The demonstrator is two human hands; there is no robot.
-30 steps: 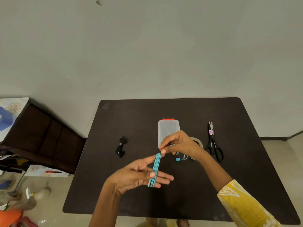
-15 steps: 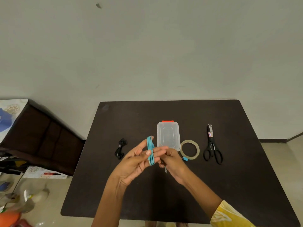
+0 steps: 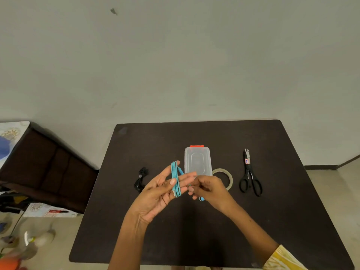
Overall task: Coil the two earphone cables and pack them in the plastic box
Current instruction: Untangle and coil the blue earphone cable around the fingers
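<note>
The blue earphone cable is wound in several loops around the fingers of my left hand, held above the table's middle. My right hand sits just to its right and pinches the cable's loose end, with a bit of blue showing under the fingers. The black earphone cable lies bundled on the table to the left. Behind my hands stands the clear plastic box, its lid on and a red latch at the far end.
A tape roll lies right of the box, partly behind my right hand. Black scissors lie further right. The dark table has a dark wooden cabinet to its left, and clutter on the floor there.
The camera view shifted a little. My right hand came down from above the coil to beside my left hand, carrying the cable round, and the coil on my left fingers rose.
</note>
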